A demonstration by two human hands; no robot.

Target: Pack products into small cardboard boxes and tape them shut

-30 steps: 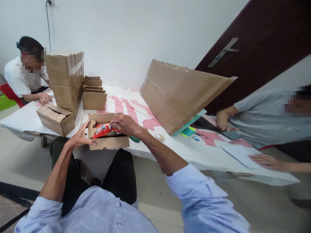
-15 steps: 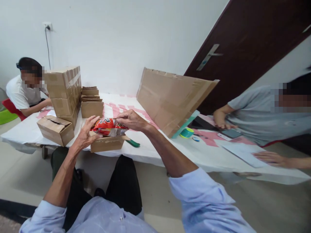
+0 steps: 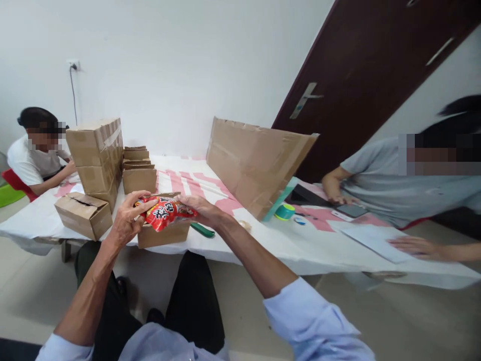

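A red printed plastic food packet (image 3: pixel 165 213) hangs between my two hands, just above a small open cardboard box (image 3: pixel 164 236) at the table's near edge. My left hand (image 3: pixel 130 218) grips the packet's left end, fingers over its top. At the right end, my right hand (image 3: pixel 201 208) pinches the wrapper. The packet is tilted, its printed face turned towards me, and it hides most of the box's opening. Close to the box's right side lies a green-handled tool (image 3: pixel 203 230); its other end is out of sight.
Taped cartons (image 3: pixel 93 155) are stacked at left, with a closed box (image 3: pixel 83 214) before them and open boxes (image 3: pixel 139 178) behind. A large cardboard sheet (image 3: pixel 255 160) leans mid-table, near a tape roll (image 3: pixel 284 211). One person sits at left; another at right has a hand (image 3: pixel 417 247) on paper.
The packet has turned so more of its printed face shows, and it sits slightly lower. Both my hands have shifted with it, still holding its ends. The whole view has shifted slightly.
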